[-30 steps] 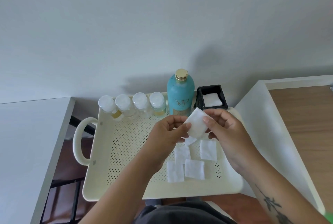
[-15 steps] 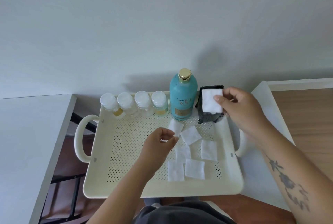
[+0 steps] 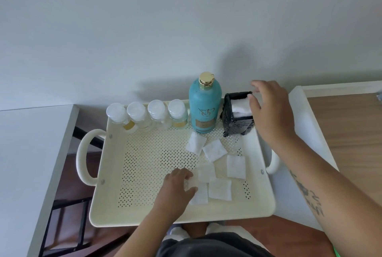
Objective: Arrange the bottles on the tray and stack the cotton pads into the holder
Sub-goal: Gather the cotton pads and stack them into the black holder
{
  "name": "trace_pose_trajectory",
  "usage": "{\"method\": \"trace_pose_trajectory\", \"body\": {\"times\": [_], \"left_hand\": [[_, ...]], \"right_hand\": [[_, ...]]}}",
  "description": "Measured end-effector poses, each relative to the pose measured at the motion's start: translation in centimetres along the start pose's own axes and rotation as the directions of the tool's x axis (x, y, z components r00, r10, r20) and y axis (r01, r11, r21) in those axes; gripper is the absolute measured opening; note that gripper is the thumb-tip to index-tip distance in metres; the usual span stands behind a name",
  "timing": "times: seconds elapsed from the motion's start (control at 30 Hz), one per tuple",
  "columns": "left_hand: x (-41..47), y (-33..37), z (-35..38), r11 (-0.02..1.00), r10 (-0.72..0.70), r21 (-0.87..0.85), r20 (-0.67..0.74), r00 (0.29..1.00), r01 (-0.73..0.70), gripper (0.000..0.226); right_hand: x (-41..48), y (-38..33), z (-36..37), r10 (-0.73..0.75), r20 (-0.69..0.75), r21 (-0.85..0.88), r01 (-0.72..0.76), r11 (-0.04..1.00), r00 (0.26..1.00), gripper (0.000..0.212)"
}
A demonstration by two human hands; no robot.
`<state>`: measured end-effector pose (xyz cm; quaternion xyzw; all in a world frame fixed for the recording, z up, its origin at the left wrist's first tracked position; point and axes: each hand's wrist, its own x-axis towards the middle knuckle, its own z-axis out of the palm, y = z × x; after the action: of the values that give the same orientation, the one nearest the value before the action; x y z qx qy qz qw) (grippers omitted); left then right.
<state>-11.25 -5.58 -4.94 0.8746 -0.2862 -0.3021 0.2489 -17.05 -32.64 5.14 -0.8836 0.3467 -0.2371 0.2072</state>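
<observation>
A cream perforated tray (image 3: 144, 213) holds several small clear bottles (image 3: 144, 115) in a row along its back edge. To their right stand a teal bottle (image 3: 204, 107) with a gold cap and a black holder (image 3: 237, 125). A white cotton pad (image 3: 239, 105) lies tilted in the holder's top. My right hand (image 3: 272, 112) is at the holder, thumb touching that pad's right edge, fingers spread behind the holder. Several loose cotton pads (image 3: 220, 189) lie on the tray's right half. My left hand (image 3: 177, 188) pinches the edge of a near pad (image 3: 200, 195).
A white tabletop (image 3: 31, 153) lies to the left, across a gap showing dark floor and a black metal frame (image 3: 68, 205). A white surface (image 3: 299, 112) and a wooden top (image 3: 351, 132) lie to the right. A pale wall rises behind the tray.
My right hand carried a pad from the tray's middle to the holder and set it in the top. My left hand dropped toward me onto the near pads.
</observation>
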Motion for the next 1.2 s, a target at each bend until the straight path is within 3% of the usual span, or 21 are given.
{"method": "trace_pose_trajectory", "body": {"times": [0.07,0.23,0.43,0.6,0.7,0.83,0.9,1.0,1.1,1.2], "left_hand": [[-0.1,-0.2,0.3,0.998,0.022,0.066,0.012,1.0,-0.022,0.036],[0.0,-0.3,0.4,0.992,0.036,0.118,0.028,0.999,-0.039,0.032],[0.0,-0.2,0.4,0.991,0.041,0.126,0.016,0.999,-0.043,0.021],[0.2,0.1,0.3,0.991,0.05,0.123,0.006,0.999,-0.051,0.005],[0.0,0.4,-0.3,0.997,0.021,0.073,0.011,1.0,-0.022,0.005],[-0.1,1.5,-2.4,0.991,-0.006,-0.132,-0.019,1.0,0.003,0.009],[0.2,2.4,-3.8,0.974,-0.024,-0.228,-0.039,0.999,0.014,0.01],[0.8,4.2,-5.9,0.912,-0.044,-0.41,-0.052,0.998,0.018,0.011],[1.1,5.9,-7.6,0.849,0.01,-0.527,-0.037,0.999,-0.028,0.009],[1.5,7.3,-8.6,0.816,0.083,-0.573,-0.016,0.996,-0.077,0.008]], "right_hand": [[-1.0,0.1,-0.3,-0.116,-0.003,-0.047,0.115,0.992,0.993,0.024],[-2.9,0.4,0.2,-0.301,0.18,-0.055,0.315,0.948,0.937,0.025],[-3.6,0.7,0.8,-0.248,0.296,-0.195,0.313,0.93,0.922,0.034],[-3.2,0.8,1.0,-0.242,0.319,-0.176,0.308,0.935,0.916,0.036],[-3.3,0.7,0.7,-0.251,0.273,-0.094,0.286,0.954,0.929,0.034],[-4.1,0.2,-0.5,-0.299,0.013,0.03,0.298,0.954,0.954,0.023],[-5.2,-0.4,-0.9,-0.251,-0.066,0.095,0.256,0.962,0.966,0.021],[-7.4,-2.0,-0.8,-0.174,-0.009,0.229,0.171,0.958,0.985,0.018],[-9.1,-3.5,-0.4,0.012,0.207,0.406,-0.097,0.909,0.978,0.017],[-9.6,-4.2,0.0,0.18,0.499,0.504,-0.453,0.736,0.847,0.023]]}}
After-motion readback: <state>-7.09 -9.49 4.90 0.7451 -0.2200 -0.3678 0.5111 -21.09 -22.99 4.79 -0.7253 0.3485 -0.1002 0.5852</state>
